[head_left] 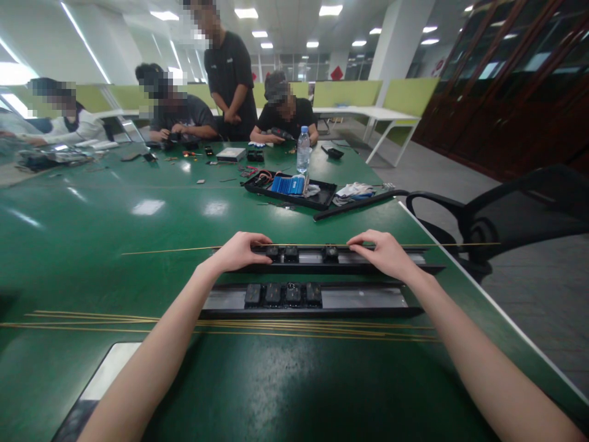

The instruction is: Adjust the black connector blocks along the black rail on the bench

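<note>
A long thin brass-coloured rod (304, 245) runs crosswise over the farther black channel (304, 268), sticking out past both of its ends. My left hand (239, 250) is curled at the rod near the leftmost black block, thumb lower than the fingers; its exact grip is partly hidden. Thumb and fingertips of my right hand (380, 250) pinch the rod to the right of the blocks. Three small black blocks (291, 253) sit in that channel. Closer to me lies a second channel (363, 298), with several black blocks (273, 294) side by side in it.
Several loose brass rods (294, 324) lie nearest me, beside a flat pale-screened device (113, 368). Beyond are a black tray (329, 195), a bottle (303, 150), gloves (354, 192) and a black strip (354, 205). A chair (460, 215) stands right. Other people are across the table.
</note>
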Available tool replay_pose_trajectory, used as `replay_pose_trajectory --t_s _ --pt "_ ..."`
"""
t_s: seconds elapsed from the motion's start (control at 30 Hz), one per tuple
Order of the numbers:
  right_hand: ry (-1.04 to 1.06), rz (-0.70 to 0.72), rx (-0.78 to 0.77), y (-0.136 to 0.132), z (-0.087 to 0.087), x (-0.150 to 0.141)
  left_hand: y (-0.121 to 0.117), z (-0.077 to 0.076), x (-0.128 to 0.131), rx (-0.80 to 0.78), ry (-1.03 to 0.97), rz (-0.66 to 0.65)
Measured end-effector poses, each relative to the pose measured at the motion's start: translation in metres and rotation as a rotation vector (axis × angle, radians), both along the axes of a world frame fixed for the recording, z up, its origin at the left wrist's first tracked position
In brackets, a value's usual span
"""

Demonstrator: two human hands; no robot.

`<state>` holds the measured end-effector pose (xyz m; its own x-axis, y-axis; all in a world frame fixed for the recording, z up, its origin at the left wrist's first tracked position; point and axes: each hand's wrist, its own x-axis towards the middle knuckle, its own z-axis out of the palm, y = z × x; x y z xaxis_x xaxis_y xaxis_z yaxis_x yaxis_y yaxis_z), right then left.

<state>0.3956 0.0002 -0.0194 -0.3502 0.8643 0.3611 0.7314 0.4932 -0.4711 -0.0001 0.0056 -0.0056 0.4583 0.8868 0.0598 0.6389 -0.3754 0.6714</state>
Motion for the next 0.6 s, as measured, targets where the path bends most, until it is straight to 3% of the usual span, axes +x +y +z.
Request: replay_pose_trajectory --t_s 0.6 --pt "-0.015 -0.027 -0.226 0.003 0.016 0.04 0.002 -0.003 -0.002 0.003 0.009 0.002"
